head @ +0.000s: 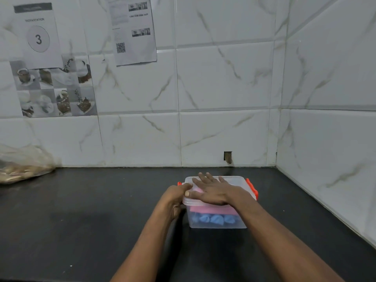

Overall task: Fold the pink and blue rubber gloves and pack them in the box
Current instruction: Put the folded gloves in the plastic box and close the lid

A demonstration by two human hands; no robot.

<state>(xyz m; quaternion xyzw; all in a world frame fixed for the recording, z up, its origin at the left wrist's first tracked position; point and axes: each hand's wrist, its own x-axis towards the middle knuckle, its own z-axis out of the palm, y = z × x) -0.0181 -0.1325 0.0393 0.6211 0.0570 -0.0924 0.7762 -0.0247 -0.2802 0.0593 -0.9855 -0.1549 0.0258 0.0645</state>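
Clear plastic box [241, 224] on black counter [81, 220], lid [234, 180] on; pink glove [213, 210] over blue glove [216, 219] inside. Right hand [211, 192] flat on lid, fingers straight; left hand [175, 198] grips box's left end.

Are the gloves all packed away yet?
Nearly. The pink glove and blue glove already lie inside the box, pink on top. The right hand presses the lid flat while the left hand grips the box's left end. Probably left: clipping the orange latches.
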